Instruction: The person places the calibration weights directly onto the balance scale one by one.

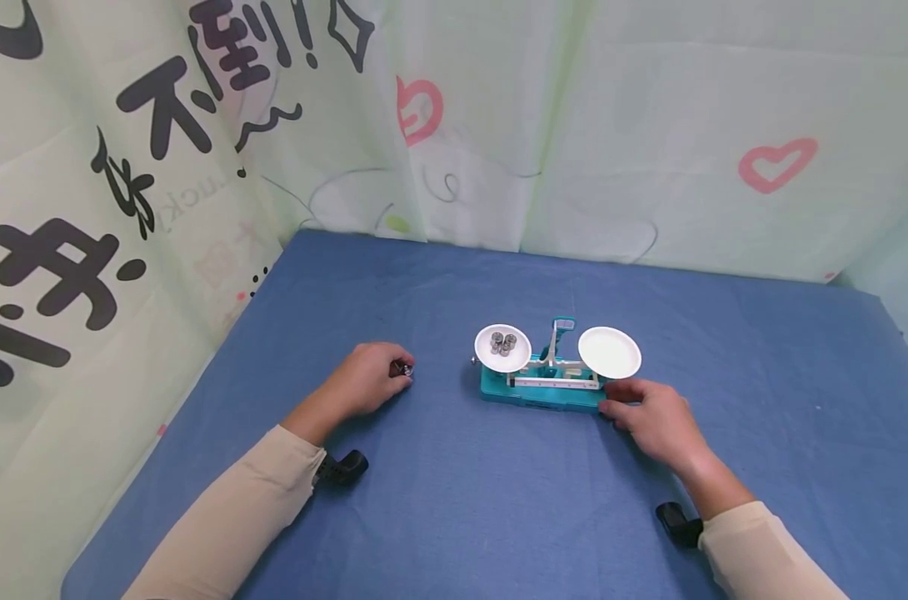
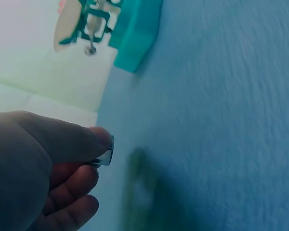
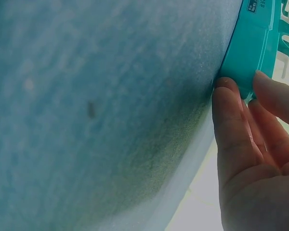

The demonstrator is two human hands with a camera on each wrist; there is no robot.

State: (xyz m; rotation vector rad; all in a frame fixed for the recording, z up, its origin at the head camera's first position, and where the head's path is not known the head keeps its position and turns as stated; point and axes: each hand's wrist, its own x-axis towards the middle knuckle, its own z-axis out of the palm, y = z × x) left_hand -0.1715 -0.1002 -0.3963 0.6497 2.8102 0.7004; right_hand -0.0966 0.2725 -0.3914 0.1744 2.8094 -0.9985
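Note:
My left hand (image 1: 367, 375) pinches a small shiny metal weight (image 2: 106, 155) between thumb and fingers, held to the left of the balance scale. In the left wrist view its end pokes out past the thumb; the rest is hidden by the fingers. The teal balance scale (image 1: 544, 400) stands on the cloth, with a white pan on each side. Several silver weights (image 1: 503, 342) stand together in its left pan (image 1: 484, 357), while the right pan (image 1: 610, 352) is bare. My right hand (image 1: 652, 417) holds the right end of the base, fingertips and thumb at its corner.
Blue cloth (image 1: 454, 508) covers the table. A pale printed curtain (image 1: 499, 133) hangs behind it and along the left side. Black wrist cameras (image 1: 345, 468) are strapped below both hands. The scale's upright pointer post (image 1: 555, 340) rises between the pans.

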